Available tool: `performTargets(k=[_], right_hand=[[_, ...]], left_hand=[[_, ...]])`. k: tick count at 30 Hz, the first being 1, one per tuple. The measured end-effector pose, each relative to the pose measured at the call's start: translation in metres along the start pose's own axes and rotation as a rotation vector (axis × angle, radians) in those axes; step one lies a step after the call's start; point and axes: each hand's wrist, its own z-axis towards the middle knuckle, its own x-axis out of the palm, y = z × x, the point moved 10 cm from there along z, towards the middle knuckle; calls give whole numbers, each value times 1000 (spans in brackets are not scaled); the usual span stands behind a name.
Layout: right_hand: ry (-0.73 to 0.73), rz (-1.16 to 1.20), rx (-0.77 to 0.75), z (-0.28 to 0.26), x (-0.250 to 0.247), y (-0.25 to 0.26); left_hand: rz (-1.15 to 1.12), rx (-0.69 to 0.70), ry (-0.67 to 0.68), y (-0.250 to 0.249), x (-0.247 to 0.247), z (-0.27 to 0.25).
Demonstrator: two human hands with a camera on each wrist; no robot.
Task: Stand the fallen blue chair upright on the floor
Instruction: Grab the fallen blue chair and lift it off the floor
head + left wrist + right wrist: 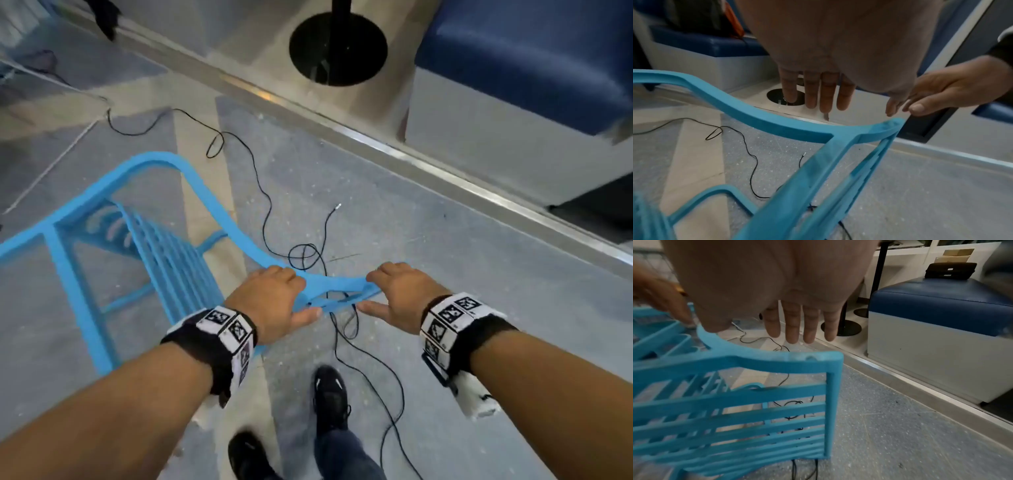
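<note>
Blue chair (161,253) is on the floor (445,308), left of centre in the head view, legs and slatted seat extending toward the left edge, top rail of the back up at the hands. Whether all its legs are down on the floor can't be told from these views. Left hand (270,301) is at the left end of the back's top rail, right hand (397,294) at the right end, the two apart with the rail spanning between them. Head view shows both hands over the rail, thumbs stretched out toward each other. Wrist views show the fingers of both hands straight and extended past the rail, not curled round it: left fingers (824,92) hang above the curved rail, right fingers (793,326) above the slatted back's corner. Actual contact with the rail can't be confirmed; it looks like a light touch or a hover. A thin black cable (267,205) runs looped across the floor under and beyond the chair. Two black shoes (329,397) stand on the floor just below the hands. Beyond a metal floor strip (411,150): a round black table base (337,48) and a blue padded seat (524,58) on a grey box, toward the top right corner.
</note>
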Motion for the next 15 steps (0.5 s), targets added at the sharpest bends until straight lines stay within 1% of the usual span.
performTargets(k=[2,5,8,11,13,15], right_hand=[[-32,-44,-9,14,5,-11],[-74,-40,-16,37,11,-20],[-58,-22,-38,54,22,-27],[-16,-138,-62,63,36,-33],[-7,-199,-58,67,37,-37],[14,-227,-50,72,39,-39]], left_hand=[[78,34,-7,0,6,27],[104,30,14,6,19,61],[108,22,126,8,42,84],[176,-6,228,13,57,96],[223,-4,214,15,58,103],[223,-7,185,19,55,107]])
